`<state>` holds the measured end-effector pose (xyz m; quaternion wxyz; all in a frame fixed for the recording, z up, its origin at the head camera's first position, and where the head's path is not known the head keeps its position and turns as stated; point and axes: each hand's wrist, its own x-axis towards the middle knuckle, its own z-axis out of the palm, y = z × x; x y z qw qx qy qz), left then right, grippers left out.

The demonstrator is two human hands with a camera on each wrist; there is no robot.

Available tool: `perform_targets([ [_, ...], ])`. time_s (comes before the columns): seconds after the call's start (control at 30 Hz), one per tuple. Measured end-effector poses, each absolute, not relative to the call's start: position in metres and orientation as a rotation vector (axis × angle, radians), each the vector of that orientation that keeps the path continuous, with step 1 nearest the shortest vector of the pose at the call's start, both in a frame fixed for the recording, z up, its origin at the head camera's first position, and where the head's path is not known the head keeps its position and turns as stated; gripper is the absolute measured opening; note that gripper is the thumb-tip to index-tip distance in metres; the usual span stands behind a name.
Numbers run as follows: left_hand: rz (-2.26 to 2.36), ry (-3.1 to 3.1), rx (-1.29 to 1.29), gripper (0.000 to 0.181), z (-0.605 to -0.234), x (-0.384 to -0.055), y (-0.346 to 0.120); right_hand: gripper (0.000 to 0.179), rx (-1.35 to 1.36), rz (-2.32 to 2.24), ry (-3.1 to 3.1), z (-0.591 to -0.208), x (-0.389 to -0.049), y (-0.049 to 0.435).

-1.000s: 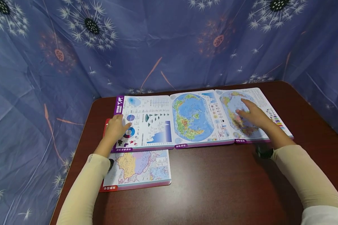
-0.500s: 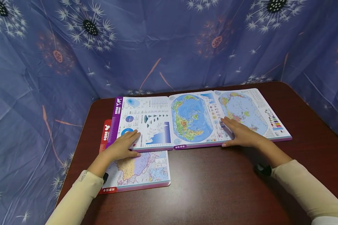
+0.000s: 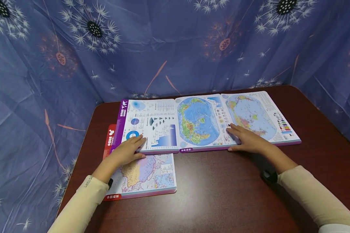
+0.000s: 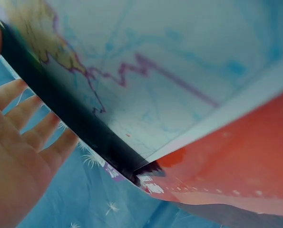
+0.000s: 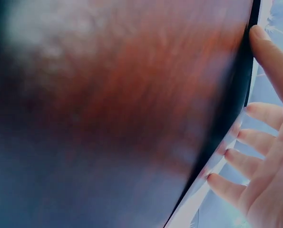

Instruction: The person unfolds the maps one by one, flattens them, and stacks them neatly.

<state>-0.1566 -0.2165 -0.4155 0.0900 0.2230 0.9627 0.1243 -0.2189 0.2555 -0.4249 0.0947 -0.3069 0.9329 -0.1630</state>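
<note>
A purple-edged fold-out world map (image 3: 151, 113) lies spread in three panels across the back of the table. Partly under its left panel is a red-edged fold-out China map (image 3: 163, 165). My left hand (image 3: 123, 153) has its fingers extended over the front edge of the world map's left panel, the thumb at that edge above the China map. My right hand (image 3: 249, 139) touches the front edge near the fold between the middle and right panels, fingers spread on the page and thumb at the edge. Both wrist views show extended fingers at the maps' edges.
The dark brown wooden table (image 3: 210, 194) has rounded back corners and a glossy reflection near the front. A blue curtain (image 3: 186, 42) with dandelion prints hangs behind and at both sides, close to the world map's back edge.
Both hands have drawn back toward the front: the left from the world map's left edge, the right from its right panel. The world map's front edge has since shifted slightly away.
</note>
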Motion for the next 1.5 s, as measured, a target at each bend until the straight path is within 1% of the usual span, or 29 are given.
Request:
perform_targets([
  [0.53,0.325,2.864,0.698,0.068,-0.409,-0.166,-0.218,0.074,-0.854,-0.532,2.769,-0.42,-0.221,0.25],
  [0.8,0.314,2.824,0.688,0.066,-0.404,-0.166,-0.215,0.065,-0.83,-0.532,2.769,-0.416,-0.216,0.247],
  [1.5,0.32,2.748,0.638,0.065,-0.393,-0.16,-0.216,0.063,-0.766,-0.543,2.77,-0.409,-0.195,0.241],
])
